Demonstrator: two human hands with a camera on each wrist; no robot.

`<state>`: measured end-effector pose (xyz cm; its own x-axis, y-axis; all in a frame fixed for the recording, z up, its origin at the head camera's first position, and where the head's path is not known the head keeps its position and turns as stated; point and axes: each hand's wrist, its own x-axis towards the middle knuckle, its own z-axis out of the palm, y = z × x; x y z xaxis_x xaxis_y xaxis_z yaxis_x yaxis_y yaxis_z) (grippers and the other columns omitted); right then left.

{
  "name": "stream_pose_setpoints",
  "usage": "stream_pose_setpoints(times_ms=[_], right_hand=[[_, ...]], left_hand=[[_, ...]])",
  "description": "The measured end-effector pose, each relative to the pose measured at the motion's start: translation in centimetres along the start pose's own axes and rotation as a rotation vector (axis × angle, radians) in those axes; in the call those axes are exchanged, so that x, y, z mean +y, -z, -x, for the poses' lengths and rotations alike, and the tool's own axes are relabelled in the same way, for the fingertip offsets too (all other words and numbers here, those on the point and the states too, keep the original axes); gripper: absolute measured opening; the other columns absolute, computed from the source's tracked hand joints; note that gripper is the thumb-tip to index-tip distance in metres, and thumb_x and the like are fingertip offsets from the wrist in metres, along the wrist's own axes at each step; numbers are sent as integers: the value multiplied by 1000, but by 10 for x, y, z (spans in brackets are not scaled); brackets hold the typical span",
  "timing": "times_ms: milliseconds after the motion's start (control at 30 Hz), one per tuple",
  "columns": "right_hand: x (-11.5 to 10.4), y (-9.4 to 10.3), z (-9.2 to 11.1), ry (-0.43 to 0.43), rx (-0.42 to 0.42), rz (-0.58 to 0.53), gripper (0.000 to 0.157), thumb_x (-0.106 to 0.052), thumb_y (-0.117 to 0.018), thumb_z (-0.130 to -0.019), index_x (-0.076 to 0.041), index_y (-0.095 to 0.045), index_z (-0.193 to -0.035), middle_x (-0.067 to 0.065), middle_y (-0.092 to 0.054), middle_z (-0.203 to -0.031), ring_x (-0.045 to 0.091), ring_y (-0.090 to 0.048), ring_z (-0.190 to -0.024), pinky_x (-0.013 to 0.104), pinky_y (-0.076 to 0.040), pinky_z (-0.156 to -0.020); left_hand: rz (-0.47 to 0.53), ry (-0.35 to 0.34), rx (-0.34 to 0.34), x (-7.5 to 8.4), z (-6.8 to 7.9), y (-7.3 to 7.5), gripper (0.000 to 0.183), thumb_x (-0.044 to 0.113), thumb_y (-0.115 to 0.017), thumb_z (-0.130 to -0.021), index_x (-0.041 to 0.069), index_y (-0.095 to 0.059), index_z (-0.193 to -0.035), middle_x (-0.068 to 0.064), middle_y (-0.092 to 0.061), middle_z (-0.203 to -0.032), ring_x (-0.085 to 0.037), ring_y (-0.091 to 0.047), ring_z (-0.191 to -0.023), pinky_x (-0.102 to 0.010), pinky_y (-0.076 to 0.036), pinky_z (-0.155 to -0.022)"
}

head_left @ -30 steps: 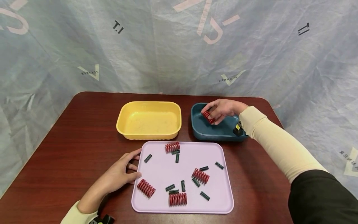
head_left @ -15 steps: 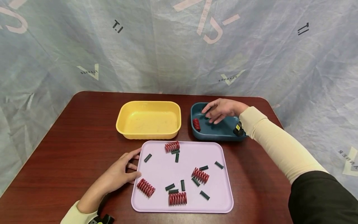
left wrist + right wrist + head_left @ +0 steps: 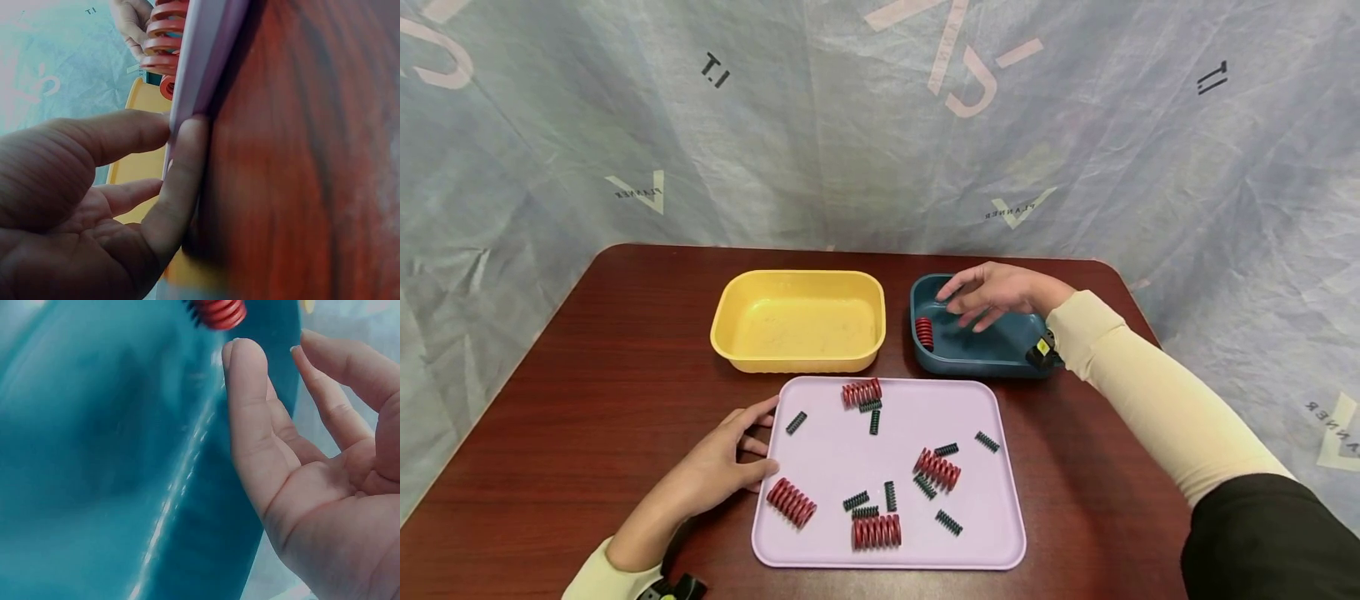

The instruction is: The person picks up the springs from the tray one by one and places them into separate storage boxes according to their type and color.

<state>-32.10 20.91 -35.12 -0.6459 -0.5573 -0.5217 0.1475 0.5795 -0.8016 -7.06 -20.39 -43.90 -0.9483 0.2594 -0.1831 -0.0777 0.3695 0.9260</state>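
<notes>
My right hand (image 3: pixel 1000 292) hovers over the dark teal bin (image 3: pixel 985 368), fingers spread and holding nothing. A red coil spring (image 3: pixel 924 333) lies inside, against the bin's left wall; in the right wrist view this spring (image 3: pixel 219 311) is just beyond my fingertips. My left hand (image 3: pixel 722 467) holds the left rim of the lilac tray (image 3: pixel 827 458), with digits on both sides of the rim in the left wrist view. On the tray lie several larger red springs, one (image 3: pixel 792 503) near my left thumb, and several small dark green springs, one (image 3: pixel 797 423) near the upper left corner.
A yellow bin (image 3: pixel 797 364) with nothing in it stands left of the teal one, behind the tray. All rest on a dark red-brown wooden table (image 3: pixel 587 400). A grey printed sheet (image 3: pixel 850 125) hangs behind the table.
My right hand has let go of the red spring, which dropped and now lies at the teal bin's left side. The right fingers have spread. My left hand stays at the tray.
</notes>
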Motion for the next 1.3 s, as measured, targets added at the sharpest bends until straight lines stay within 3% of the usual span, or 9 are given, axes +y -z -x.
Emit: stream_pose_setpoints(times_ms=[400, 767, 1100, 1300], right_hand=[[-9, -29, 18, 133, -1, -60, 51, -16, -70, -100, 0, -53, -146, 27, -55, -143, 43, -63, -118, 51, -60, -89], [-17, -60, 35, 244, -35, -79, 44, -15, -71, -99, -5, -60, -141, 23, -57, -139, 38, -67, -112, 51, -62, -82], [-13, -91, 34, 281, -67, -72, 41, -14, -73, -97, -11, -65, -137, 15, -63, -135, 36, -69, -109, 50, -63, -80], [-6, -108, 31, 263, -68, -94, 46, -14, -76, -94, -8, -63, -138, 22, -59, -138, 36, -70, -107, 45, -63, -75]], left_hand=[[-9, 7, -1, 0, 0, 0, 82, -5, -78, -87, 8, -39, -158, -22, -44, -138, -29, -61, -103, -34, -62, -62], [4, 13, -10, 1, -1, -1, 83, -7, -77, -87, 6, -37, -158, -24, -43, -139, -31, -62, -103, -34, -63, -63], [-1, 23, -6, 0, -1, -1, 84, -5, -78, -87, 9, -38, -158, -22, -44, -139, -30, -62, -104, -34, -63, -64], [7, 19, -4, 0, -1, -2, 83, -6, -78, -86, 8, -38, -158, -23, -44, -139, -30, -62, -103, -34, -63, -63]])
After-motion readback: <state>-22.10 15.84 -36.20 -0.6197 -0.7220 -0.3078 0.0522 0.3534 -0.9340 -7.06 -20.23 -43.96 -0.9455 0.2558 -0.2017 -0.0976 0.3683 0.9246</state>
